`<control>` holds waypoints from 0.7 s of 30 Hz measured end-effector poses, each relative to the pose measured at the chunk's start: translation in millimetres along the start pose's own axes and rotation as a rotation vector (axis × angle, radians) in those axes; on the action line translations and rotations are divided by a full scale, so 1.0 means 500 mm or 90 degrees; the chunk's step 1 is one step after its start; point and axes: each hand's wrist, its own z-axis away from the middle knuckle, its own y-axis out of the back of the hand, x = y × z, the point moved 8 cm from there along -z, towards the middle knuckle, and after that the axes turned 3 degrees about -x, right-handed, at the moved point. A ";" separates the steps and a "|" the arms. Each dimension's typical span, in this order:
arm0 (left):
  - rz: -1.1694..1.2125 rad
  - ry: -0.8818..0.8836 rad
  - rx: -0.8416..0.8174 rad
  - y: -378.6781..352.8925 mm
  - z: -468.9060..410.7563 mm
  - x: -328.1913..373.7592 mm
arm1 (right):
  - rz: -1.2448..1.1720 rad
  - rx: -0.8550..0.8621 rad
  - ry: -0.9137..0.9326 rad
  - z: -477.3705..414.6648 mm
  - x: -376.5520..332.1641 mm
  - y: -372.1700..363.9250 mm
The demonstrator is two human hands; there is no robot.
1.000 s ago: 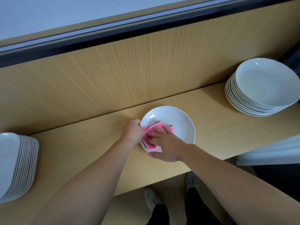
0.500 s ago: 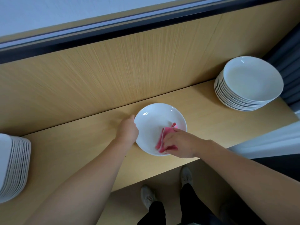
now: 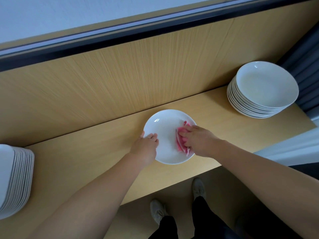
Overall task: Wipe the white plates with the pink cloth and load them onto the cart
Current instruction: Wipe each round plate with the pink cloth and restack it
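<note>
On the counter (image 3: pixel 215 107), left hand (image 3: pixel 146 147) grips a glossy white plate (image 3: pixel 164 128), right hand (image 3: pixel 198 140) clutches crumpled pink cloth (image 3: pixel 180 144).

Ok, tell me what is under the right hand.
The pink cloth, held against the white plate by the right hand. How the cloth lies beneath the palm is hidden.

Both forearms (image 3: pixel 96 192) are bare up to the frame's edge. Well below the fingers (image 3: pixel 153 136), black trousers (image 3: pixel 170 227) reach down to a pair of pale grey shoes (image 3: pixel 158 212).
</note>
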 end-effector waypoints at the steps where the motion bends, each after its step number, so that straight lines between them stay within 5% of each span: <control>1: -0.005 0.000 -0.006 0.001 -0.001 0.001 | 0.021 0.002 -0.012 -0.006 0.007 0.004; 8: -0.014 -0.009 -0.007 -0.003 0.000 0.006 | -0.045 0.157 -0.007 -0.072 0.012 0.085; 11: 0.024 -0.016 -0.012 -0.006 0.003 0.006 | -0.011 0.056 -0.083 -0.093 0.022 0.068; 21: 0.068 -0.007 -0.019 -0.009 0.018 0.013 | -0.004 -0.042 -0.155 -0.045 0.046 0.031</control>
